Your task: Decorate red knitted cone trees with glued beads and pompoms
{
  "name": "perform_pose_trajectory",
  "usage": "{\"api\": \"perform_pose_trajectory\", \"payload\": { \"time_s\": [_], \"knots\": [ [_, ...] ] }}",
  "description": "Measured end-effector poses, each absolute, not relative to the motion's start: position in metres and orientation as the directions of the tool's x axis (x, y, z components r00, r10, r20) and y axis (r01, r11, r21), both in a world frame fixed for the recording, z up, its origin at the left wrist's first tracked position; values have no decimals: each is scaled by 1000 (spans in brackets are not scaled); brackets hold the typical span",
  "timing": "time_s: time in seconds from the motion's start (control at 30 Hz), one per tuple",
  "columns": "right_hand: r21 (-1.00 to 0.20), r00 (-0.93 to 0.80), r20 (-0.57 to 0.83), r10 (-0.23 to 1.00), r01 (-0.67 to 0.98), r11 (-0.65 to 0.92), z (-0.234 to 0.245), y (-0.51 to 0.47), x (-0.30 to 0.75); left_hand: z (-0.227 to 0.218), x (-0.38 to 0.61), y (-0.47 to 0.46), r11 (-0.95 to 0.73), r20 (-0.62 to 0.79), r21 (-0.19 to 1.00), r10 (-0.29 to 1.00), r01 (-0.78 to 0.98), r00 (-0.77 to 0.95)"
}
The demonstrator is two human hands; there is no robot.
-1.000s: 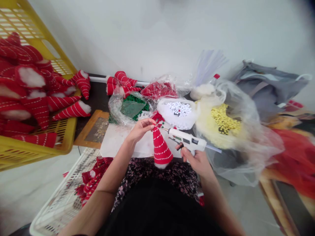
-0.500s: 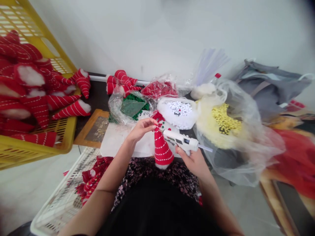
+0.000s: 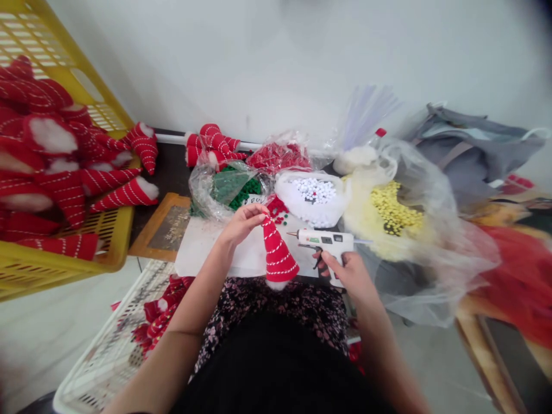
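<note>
My left hand (image 3: 240, 225) pinches the narrow tip of a red knitted cone hat (image 3: 278, 257), which has white stitched stripes and a white fluffy trim at its base. The hat hangs tilted over the edge of a white paper sheet (image 3: 215, 253). My right hand (image 3: 350, 276) grips a white hot glue gun (image 3: 325, 241) by its handle. Its metal nozzle points left toward the hat, a short gap from it. A glue stick sticks out of the gun's rear. Small red pom-poms (image 3: 276, 208) lie just beyond the hat.
Plastic bags hold green pom-poms (image 3: 244, 190), red pom-poms (image 3: 280, 158), white pom-poms (image 3: 313, 192) and yellow pom-poms (image 3: 394, 210). A yellow crate (image 3: 86, 241) of striped red hats stands left. A white basket (image 3: 112, 339) sits lower left, and a grey bag (image 3: 470, 149) lies right.
The hat has swung left and tilted further, moving its tip away from the glue gun's nozzle. The glue gun now sits more level and slightly further right.
</note>
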State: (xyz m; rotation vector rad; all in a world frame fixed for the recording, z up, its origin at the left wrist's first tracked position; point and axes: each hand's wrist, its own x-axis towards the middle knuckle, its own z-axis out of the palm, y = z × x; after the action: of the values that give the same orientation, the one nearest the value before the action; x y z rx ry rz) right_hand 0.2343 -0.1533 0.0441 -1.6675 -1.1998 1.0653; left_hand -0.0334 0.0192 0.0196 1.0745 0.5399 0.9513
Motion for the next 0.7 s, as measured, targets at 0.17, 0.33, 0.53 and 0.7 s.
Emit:
{"api": "perform_pose_trajectory", "payload": {
  "time_s": [0.17, 0.33, 0.53, 0.7],
  "knots": [
    [-865, 203, -293, 934, 359, -350, 16, -132, 246, 30, -44, 45, 204, 35, 904, 840, -375, 542],
    [-400, 256, -168, 952, 865, -304, 22, -128, 252, 39, -45, 60, 197, 20, 930, 817, -311, 577],
    [-369, 108, 19, 994, 925, -93, 45, -87, 240, 25, -39, 65, 230, 18, 909, 812, -347, 584],
    [-514, -328, 95, 940, 792, 328, 41, -21, 202, 17, -39, 66, 230, 24, 898, 825, -374, 565]
  ]
}}
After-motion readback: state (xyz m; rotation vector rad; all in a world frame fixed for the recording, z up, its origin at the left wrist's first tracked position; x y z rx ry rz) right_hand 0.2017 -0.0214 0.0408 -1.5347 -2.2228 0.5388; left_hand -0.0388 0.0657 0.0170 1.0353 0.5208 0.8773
